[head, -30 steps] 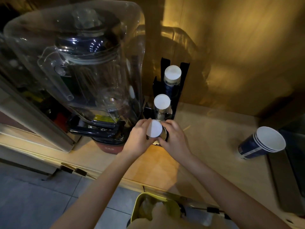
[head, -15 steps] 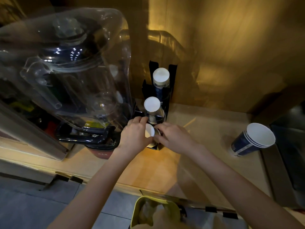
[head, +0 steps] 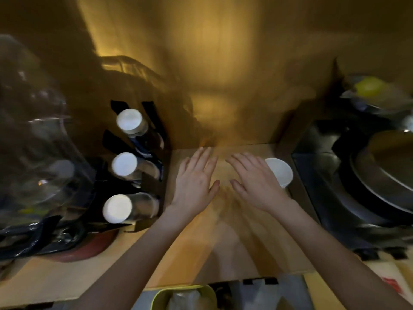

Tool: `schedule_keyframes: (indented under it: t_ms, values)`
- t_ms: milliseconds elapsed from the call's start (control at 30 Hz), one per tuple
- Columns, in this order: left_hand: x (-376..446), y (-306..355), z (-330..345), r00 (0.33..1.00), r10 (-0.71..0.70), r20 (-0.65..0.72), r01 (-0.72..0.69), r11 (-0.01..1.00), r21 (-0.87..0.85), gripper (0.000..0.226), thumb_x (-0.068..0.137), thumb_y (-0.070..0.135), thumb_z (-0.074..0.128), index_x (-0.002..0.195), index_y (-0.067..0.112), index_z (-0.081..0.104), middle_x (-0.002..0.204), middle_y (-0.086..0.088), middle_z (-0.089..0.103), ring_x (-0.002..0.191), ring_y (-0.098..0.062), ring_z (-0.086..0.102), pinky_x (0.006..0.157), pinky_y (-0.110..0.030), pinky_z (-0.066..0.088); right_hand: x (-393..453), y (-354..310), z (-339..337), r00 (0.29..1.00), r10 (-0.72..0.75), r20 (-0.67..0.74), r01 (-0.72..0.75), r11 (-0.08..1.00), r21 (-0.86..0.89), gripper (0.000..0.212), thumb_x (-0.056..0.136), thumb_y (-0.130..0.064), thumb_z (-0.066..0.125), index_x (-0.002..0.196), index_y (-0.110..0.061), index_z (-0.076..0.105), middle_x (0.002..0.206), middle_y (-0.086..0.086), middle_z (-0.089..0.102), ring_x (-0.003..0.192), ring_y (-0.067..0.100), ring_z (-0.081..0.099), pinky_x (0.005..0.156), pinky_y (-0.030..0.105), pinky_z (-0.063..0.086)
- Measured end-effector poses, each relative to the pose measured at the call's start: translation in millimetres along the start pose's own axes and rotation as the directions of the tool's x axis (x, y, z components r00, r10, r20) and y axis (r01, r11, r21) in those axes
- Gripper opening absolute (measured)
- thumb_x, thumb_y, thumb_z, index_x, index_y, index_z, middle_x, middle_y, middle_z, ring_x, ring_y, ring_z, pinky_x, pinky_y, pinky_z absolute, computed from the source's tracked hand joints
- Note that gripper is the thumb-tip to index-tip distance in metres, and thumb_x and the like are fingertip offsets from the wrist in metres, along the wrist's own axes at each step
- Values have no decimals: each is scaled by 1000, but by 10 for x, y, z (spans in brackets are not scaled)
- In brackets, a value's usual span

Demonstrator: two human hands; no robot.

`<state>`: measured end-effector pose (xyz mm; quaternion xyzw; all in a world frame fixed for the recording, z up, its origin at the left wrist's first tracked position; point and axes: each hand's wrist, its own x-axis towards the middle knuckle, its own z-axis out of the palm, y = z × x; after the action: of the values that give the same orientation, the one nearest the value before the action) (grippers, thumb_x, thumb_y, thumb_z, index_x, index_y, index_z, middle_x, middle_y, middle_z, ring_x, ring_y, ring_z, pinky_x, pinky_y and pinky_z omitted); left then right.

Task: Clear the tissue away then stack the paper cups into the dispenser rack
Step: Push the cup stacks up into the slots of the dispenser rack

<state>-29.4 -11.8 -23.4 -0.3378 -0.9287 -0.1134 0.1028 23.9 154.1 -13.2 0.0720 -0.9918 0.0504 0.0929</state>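
Observation:
A black dispenser rack (head: 154, 121) stands at the left of the wooden counter with three stacks of paper cups in its slots, white bottoms facing me: the back stack (head: 129, 119), the middle stack (head: 124, 164) and the front stack (head: 117, 208). My left hand (head: 195, 180) and my right hand (head: 254, 182) hover flat over the counter, fingers spread, holding nothing. A lying stack of blue paper cups (head: 280, 172) with a white inside sits just right of my right hand, partly hidden by it. The frame is blurred.
A large clear blender cover on a dark base (head: 38, 166) fills the left. A dark sink with metal pans (head: 368, 175) is at the right. A yellow-green bin (head: 185, 297) with crumpled tissue sits below the counter's front edge (head: 67, 287).
Both hands have let go of the front cup stack in the rack and moved right, now open over the counter. The view has swung to the right.

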Motion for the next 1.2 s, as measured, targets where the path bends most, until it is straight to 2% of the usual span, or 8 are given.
schedule_keyframes:
  t_ms: [367, 500, 667, 867, 967, 1033, 1100, 1200]
  values:
    - [558, 814, 827, 978, 54, 202, -57, 998, 5, 71, 88, 53, 32, 143, 18, 6, 157, -4, 7, 144, -21, -6, 112, -50, -11, -519, 1146, 416, 896, 428, 122, -441, 891, 109, 64, 89, -54, 38, 142, -23, 19, 149, 4, 33, 137, 23, 24, 113, 39, 19]
    - [649, 911, 962, 961, 5, 277, 2, 1000, -25, 66, 87, 53, 33, 140, 15, 20, 149, -3, 33, 143, -20, 10, 110, -55, -15, -505, 1234, 482, 738, 603, 302, -640, 487, 594, 49, 91, -43, 44, 134, -20, 38, 135, 7, 52, 123, 24, 48, 104, 42, 39]
    - [718, 898, 953, 939, -38, 342, 89, 987, -134, 56, 83, 43, 49, 131, 18, 35, 131, -4, 54, 127, -23, 40, 112, -51, 14, -438, 1278, 476, 676, 650, 348, -682, 374, 628, 28, 91, -27, 48, 114, -13, 55, 109, 14, 66, 102, 29, 59, 91, 43, 48]
    - [781, 797, 782, 928, -125, 352, 263, 887, -379, 50, 76, 28, 63, 123, 19, 46, 88, -3, 68, 79, -22, 63, 69, -32, 53, -279, 1260, 417, 695, 638, 331, -648, 357, 673, 26, 87, -22, 51, 110, -12, 58, 96, 14, 67, 89, 30, 62, 81, 43, 50]
    - [831, 680, 620, 869, -200, 452, 472, 610, -637, 44, 81, 18, 59, 124, 13, 49, 73, -5, 68, 60, -13, 61, 56, -22, 50, -163, 1176, 325, 718, 629, 296, -604, 352, 715, 26, 87, -21, 52, 110, -11, 58, 85, 16, 66, 79, 32, 63, 77, 49, 53]
    - [858, 564, 499, 743, -243, 624, 668, 202, -716, 35, 87, 19, 48, 120, 8, 52, 69, -9, 69, 50, -11, 62, 45, -18, 49, -61, 1069, 251, 733, 626, 266, -559, 331, 761, 27, 86, -19, 52, 112, -12, 57, 84, 18, 66, 75, 32, 64, 74, 49, 55]
    - [840, 431, 363, 582, -146, 800, 772, -209, -600, 37, 90, 30, 40, 114, 5, 51, 65, -14, 72, 52, -16, 68, 46, -22, 54, 45, 934, 174, 754, 608, 248, -508, 300, 808, 30, 86, -17, 54, 116, -13, 56, 87, 16, 65, 74, 27, 65, 67, 40, 59]
    - [733, 205, 192, 488, 51, 872, 796, -436, -420, 63, 86, 55, 40, 116, 1, 48, 74, -20, 73, 67, -27, 72, 55, -32, 60, 180, 700, 62, 829, 518, 210, -405, 300, 864, 34, 86, -18, 58, 120, -18, 58, 76, 4, 60, 64, 19, 62, 54, 25, 55]
